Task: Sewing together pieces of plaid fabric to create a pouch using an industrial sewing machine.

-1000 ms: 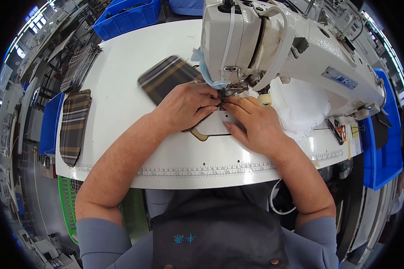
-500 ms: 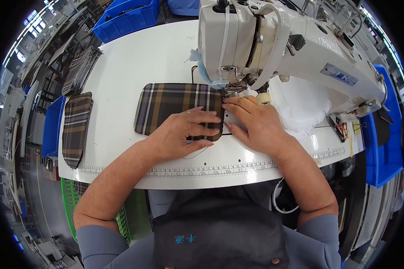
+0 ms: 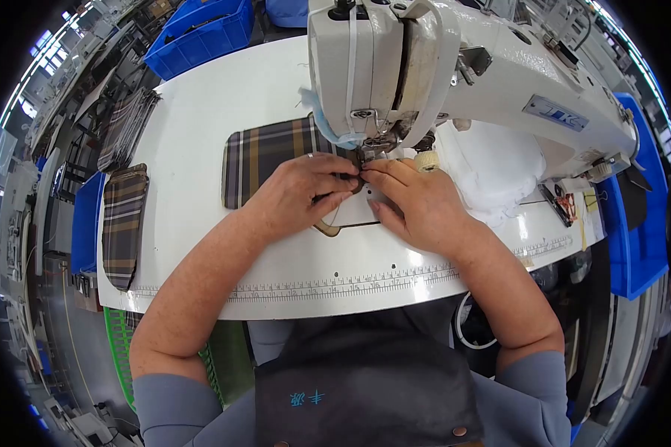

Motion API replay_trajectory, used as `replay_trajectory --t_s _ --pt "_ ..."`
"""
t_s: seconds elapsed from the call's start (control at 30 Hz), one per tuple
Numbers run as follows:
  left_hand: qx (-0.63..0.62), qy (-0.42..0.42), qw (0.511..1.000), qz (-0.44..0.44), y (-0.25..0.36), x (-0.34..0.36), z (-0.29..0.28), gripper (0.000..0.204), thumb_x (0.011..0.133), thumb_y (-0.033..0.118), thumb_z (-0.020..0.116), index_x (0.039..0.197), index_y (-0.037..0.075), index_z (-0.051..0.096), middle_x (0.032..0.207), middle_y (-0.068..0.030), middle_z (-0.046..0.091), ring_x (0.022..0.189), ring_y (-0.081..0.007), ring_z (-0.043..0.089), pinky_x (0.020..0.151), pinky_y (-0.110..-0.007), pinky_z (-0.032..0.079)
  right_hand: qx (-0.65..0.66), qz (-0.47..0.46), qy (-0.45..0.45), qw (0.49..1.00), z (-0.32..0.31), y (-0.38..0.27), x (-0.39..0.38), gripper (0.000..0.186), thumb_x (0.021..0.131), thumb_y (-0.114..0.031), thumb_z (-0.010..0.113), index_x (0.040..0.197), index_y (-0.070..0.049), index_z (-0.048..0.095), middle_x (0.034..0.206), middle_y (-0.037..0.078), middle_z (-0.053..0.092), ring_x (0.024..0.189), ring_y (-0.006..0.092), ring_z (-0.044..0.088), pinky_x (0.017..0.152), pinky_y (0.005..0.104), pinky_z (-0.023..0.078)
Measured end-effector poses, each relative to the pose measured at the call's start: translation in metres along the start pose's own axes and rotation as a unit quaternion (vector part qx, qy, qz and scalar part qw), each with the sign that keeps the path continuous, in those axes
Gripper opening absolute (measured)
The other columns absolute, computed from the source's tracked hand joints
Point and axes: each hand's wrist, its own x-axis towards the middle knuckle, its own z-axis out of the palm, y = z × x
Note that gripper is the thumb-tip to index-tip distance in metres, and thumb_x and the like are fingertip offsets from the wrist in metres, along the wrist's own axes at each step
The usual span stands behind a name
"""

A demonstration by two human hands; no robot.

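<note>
A dark plaid fabric panel with rounded corners lies on the white table, its right edge beside the presser foot of the sewing machine. My left hand rests over the panel's right part, thumb and fingers pinched on its edge just in front of the needle area. A tan-edged corner of the cloth shows under that hand's heel. Beside it, my right hand lies flat, fingertips at the presser foot and thumb apart on the machine plate. Fingers hide the stitching spot.
Another plaid panel and a stack of plaid pieces lie at the left edge. White cloth is heaped under the machine arm. Small snips lie at the right. A printed ruler runs along the front edge. Blue bins stand around.
My left hand has gone from spread fingers on the panel to a pinch at its edge by the needle. The panel has turned slightly, its right side moving farther back. My right hand stays in place.
</note>
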Motion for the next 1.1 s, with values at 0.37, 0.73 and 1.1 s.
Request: replay_trajectory --t_s 0.37,0.73,1.1 --pt "0.095 0.042 0.994 -0.031 -0.015 0.019 0.003 0.016 0.087 0.011 0.073 0.100 0.005 0.079 0.104 -0.0082 0.075 0.099 -0.0269 0.069 0.086 -0.036 0.058 -0.007 0.019 -0.022 1.000 -0.002 0.002 -0.002 0.031 0.088 -0.022 0.070 0.114 -0.005 0.069 0.115 0.006 0.070 0.089 0.0278 0.066 0.076 0.0419 0.052" --pt "0.229 -0.092 0.965 -0.093 -0.012 0.023 0.000 0.085 0.090 0.065 0.055 0.147 0.003 0.049 0.156 -0.0160 0.044 0.152 -0.0312 0.030 0.122 -0.061 0.019 -0.009 -0.010 -0.006 1.000 -0.008 -0.003 0.000 0.032 0.084 -0.014 0.072 0.114 -0.005 0.067 0.119 0.008 0.068 0.094 0.0285 0.068 0.075 0.0416 0.054" --pt "0.353 -0.067 0.903 -0.237 0.045 -0.094 -0.028 0.062 0.097 0.046 0.063 0.143 0.005 0.055 0.145 -0.0194 0.055 0.139 -0.0356 0.048 0.116 -0.058 0.033 0.004 -0.015 -0.006 1.000 -0.007 -0.006 0.005 0.030 0.082 -0.008 0.072 0.111 -0.004 0.067 0.116 0.009 0.068 0.098 0.0296 0.066 0.081 0.0415 0.054"
